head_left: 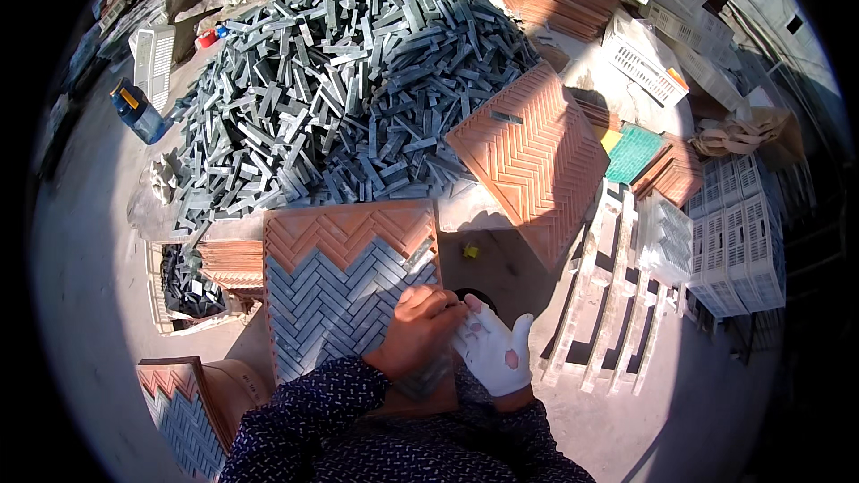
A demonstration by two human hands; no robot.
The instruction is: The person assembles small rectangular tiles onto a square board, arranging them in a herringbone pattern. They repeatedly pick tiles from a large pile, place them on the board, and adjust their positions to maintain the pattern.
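Note:
My bare left hand is curled closed over the lower right corner of a herringbone tile panel. Its fingers meet the fingertips of my right hand; whatever they pinch is hidden. A worn white glove with holes covers my right hand, which is turned palm up with the thumb stretched away. Grey strip tiles fill most of the panel's orange-brown mould, while bare zigzag grooves show along its far side. Beyond it rises a big heap of loose grey strip tiles.
Right of the heap, another orange mould leans at an angle with one strip on it. A wooden pallet and stacked white crates stand to the right. At left are a crate of dark pieces and a tiled panel.

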